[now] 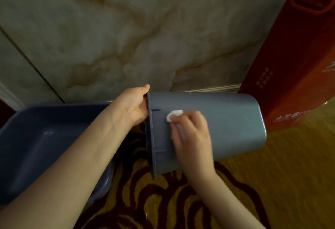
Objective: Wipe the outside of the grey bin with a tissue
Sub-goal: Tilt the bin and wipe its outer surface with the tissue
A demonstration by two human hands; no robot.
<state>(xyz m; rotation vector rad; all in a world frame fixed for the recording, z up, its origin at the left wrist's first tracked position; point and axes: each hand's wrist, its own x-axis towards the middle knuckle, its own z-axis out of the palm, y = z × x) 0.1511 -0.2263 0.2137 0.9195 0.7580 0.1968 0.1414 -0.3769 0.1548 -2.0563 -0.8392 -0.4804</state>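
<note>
The bin [226,119] is lying tipped on its side above the carpet [272,183], with its rim pointing left and its closed base pointing right, towards the box [290,65]. The tissue [174,114], a small white wad, is pressing against the bin's outer wall just beside the rim, near a short raised rib. The right hand [192,138] is covering most of the tissue, its fingers bending over it and holding it against the wall; the hand is slightly blurred, so the exact finger hold is hard to make out. The left hand [135,109] is gripping the rim at its upper edge, the thumb showing over the top and the fingers curling into the mouth. To the left, under the left forearm, a darker tub [36,138] is sitting with its opening up. The tall red box is standing at the right, against the marbled wall [126,38] running behind everything. The carpet is showing a gold ground with dark red swirls.
</note>
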